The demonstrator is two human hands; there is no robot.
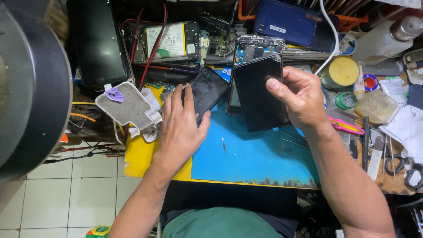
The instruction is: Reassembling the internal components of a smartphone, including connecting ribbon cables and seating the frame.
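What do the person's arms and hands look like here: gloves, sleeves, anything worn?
Both hands are bare: no gloves on the left hand or the right hand. No rings, watch or wristband show. Both forearms are uncovered as far as the frame shows them, with no sleeves in sight. Fingernails are short. A green garment shows at the bottom edge, below the arms.

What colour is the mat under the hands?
Blue mat, with a yellow edge at left; head view.

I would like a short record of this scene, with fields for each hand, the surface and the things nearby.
left hand: rests flat on a dark phone frame
right hand: holds a black screen panel, tilted up off the mat
surface: blue mat on a yellow bench
behind: opened phones, red wires
right side: round tin, pink tweezers, scissors
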